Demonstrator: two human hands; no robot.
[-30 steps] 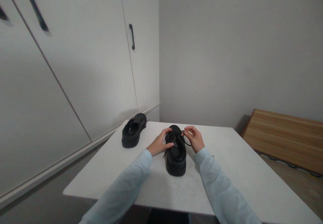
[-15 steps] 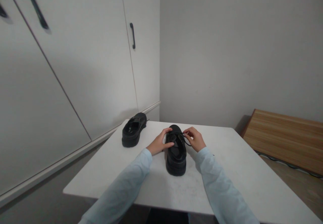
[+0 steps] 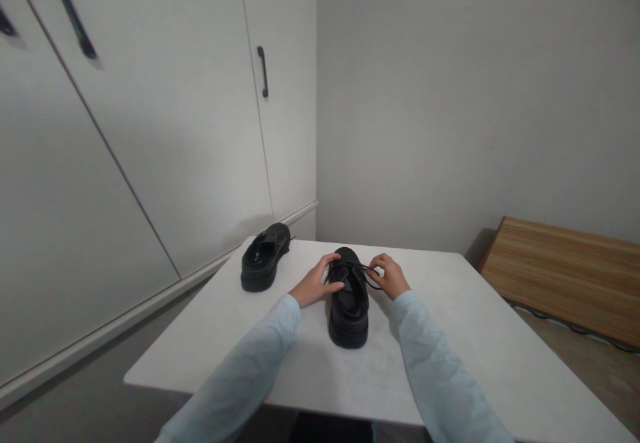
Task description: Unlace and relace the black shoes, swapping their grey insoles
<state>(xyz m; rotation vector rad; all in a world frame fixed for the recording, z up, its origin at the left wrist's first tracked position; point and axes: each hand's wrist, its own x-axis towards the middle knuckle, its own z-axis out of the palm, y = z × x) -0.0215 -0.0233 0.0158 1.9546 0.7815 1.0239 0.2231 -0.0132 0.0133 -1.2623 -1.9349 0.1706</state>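
A black shoe [image 3: 349,328] stands on the white table in front of me, its heel towards me. My left hand [image 3: 319,283] grips its left side, the thumb by the opening and the fingers near the toe. On the other side, my right hand [image 3: 389,275] pinches a black shoelace [image 3: 373,270], drawn out from the shoe's right side. A loop of lace hangs below those fingers. Farther left stands a second black shoe [image 3: 260,280], with a lace end sticking out to its right; neither hand touches it.
The white table [image 3: 200,356] reaches back to a grey wall [image 3: 475,96]. White cabinet doors [image 3: 165,116] with dark handles rise along the left. At the right, a wood-grain board [image 3: 565,276] stands beyond the table edge, with a cable along its bottom.
My right hand has shifted slightly to the right, drawing the shoelace farther from the shoe. My left hand stays in place on the shoe.
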